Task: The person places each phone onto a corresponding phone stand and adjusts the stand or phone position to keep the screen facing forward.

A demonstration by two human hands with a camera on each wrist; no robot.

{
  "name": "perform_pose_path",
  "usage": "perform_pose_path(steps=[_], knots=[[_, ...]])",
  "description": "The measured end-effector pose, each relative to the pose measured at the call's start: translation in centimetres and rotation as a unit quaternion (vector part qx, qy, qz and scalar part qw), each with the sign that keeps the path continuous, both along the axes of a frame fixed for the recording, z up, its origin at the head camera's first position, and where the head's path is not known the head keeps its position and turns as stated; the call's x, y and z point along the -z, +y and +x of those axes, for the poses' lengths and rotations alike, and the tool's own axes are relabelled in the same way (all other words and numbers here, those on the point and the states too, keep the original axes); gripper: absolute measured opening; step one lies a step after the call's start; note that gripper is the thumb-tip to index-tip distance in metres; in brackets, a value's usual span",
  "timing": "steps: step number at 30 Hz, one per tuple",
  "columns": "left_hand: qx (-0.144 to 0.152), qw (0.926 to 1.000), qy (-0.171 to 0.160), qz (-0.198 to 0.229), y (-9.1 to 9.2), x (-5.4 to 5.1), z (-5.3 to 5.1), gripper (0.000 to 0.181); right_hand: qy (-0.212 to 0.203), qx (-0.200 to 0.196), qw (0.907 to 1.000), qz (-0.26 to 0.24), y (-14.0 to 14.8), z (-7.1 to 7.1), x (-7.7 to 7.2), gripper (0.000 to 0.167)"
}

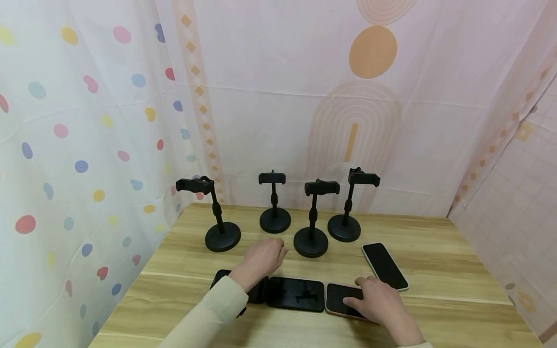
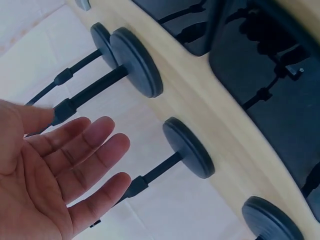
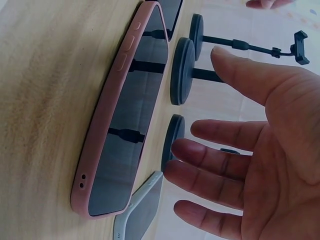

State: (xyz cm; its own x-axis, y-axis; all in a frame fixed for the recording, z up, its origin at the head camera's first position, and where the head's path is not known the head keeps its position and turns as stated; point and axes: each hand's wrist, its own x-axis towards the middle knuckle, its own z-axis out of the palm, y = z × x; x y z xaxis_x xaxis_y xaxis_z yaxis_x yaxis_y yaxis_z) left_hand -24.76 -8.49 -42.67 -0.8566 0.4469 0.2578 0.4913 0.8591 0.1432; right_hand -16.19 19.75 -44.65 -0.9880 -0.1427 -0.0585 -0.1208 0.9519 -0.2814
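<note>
My left hand [image 1: 263, 258] hovers over the table between the phones and the stands. In the left wrist view its fingers are spread loosely and hold nothing. My right hand [image 1: 379, 300] is over the right end of a phone in a pink case [image 3: 95, 135]; the right wrist view shows relaxed fingers apart from it. Left of that phone lies a black phone [image 1: 296, 294], screen up. Another dark phone [image 1: 221, 276] is partly hidden under my left forearm. Beyond my right hand a phone in a pale case [image 1: 385, 266] lies at an angle.
Several black phone stands with round bases rise at the back of the wooden table [image 1: 452, 270]: a left stand [image 1: 222, 237], a rear stand [image 1: 275, 220], a front stand [image 1: 311, 241] and a right stand [image 1: 344, 228]. Behind them hangs a patterned curtain [image 1: 261, 130].
</note>
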Motion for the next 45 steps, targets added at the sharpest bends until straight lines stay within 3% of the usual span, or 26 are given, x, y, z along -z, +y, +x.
perform_pose_path(steps=[5, 11, 18, 23, 27, 30, 37, 41, 45], knots=[[-0.007, 0.9996, -0.027, -0.01, 0.8, -0.9, -1.4, 0.026, -0.017, 0.003, 0.9998, -0.003, 0.0, 0.0, 0.0, 0.056], [-0.017, 0.9987, -0.046, 0.012, 1.8, -2.3, -3.1, 0.039, -0.042, 0.009, 0.999, -0.013, 0.1, 0.1, 0.1, 0.055], [-0.043, 0.9978, -0.04, 0.03, 3.6, -3.5, -5.1, 0.046, -0.036, 0.011, 0.9993, -0.009, 0.1, 0.3, 0.4, 0.053], [-0.058, 0.9941, -0.067, 0.062, 5.1, -4.3, -6.9, 0.054, -0.034, 0.01, 0.9993, -0.01, 0.1, 0.3, 0.6, 0.049], [-0.049, 0.9908, -0.083, 0.095, 5.9, -4.9, -8.2, 0.058, -0.033, 0.008, 0.9993, -0.016, 0.2, 0.4, 0.6, 0.046], [-0.039, 0.9874, -0.096, 0.119, 6.3, -5.0, -9.0, 0.056, -0.022, 0.004, 0.9996, -0.016, 0.3, 0.5, 0.6, 0.046], [-0.025, 0.9712, -0.151, 0.182, 7.4, -4.7, -10.0, 0.041, -0.021, 0.002, 0.9997, -0.015, 0.4, 0.7, 0.7, 0.045], [-0.002, 0.9722, -0.144, 0.185, 8.0, -4.5, -10.3, 0.03, -0.024, 0.001, 0.9996, -0.017, 0.5, 0.7, 0.7, 0.045], [0.002, 0.9764, -0.129, 0.173, 8.3, -4.4, -10.4, 0.027, -0.03, 0.003, 0.9994, -0.016, 0.6, 0.6, 0.6, 0.046]])
